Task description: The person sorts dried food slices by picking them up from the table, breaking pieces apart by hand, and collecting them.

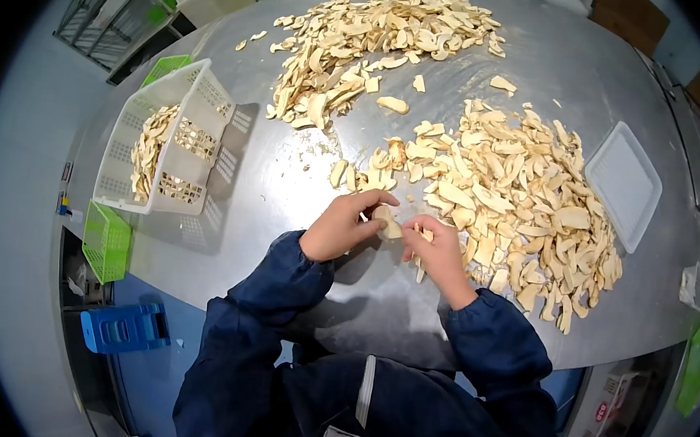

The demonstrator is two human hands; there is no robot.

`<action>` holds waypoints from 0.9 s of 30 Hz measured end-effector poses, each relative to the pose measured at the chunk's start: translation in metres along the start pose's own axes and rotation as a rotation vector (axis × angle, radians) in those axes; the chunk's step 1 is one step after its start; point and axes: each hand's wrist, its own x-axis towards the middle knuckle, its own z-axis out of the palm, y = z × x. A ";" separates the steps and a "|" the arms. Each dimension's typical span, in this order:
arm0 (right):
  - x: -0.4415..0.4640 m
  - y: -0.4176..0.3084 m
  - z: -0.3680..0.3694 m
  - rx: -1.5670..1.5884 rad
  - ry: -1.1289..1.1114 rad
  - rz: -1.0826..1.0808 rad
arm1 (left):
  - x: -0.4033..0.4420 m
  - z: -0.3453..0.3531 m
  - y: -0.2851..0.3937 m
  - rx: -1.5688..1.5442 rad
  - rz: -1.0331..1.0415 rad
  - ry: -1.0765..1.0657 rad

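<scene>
Steel tabletop bore two heaps of pale slices, one far, one right, as a worker's left hand pinched a single slice above the near side, the right hand drawn close, its fingertips meeting at the slice's edge.

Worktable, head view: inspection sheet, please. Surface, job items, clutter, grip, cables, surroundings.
Surface: metal table, crumbs scattered by the piles.
Job items: pale slices in a far pile and a right pile, with strays between; more in the white basket, left.
Clutter: white tray beside the right pile.
Grip: left hand holds a slice; right hand at its edge, closure unclear.
Cables: nothing seen.
Surroundings: blue stool, low left.
</scene>
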 end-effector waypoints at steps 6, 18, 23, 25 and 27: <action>0.001 0.005 0.003 -0.070 -0.010 0.017 | -0.003 0.007 -0.010 -0.140 -0.108 0.052; 0.006 -0.002 -0.011 0.429 -0.104 0.163 | -0.011 0.022 -0.022 -0.633 -0.221 -0.014; -0.003 -0.012 0.004 0.348 -0.147 0.248 | -0.012 0.024 -0.004 -0.403 -0.114 -0.018; 0.003 -0.006 -0.005 0.500 -0.220 0.272 | -0.007 0.017 -0.009 -0.451 -0.155 0.070; 0.008 0.003 -0.018 0.721 -0.307 0.246 | 0.004 0.002 -0.023 -0.022 -0.037 0.268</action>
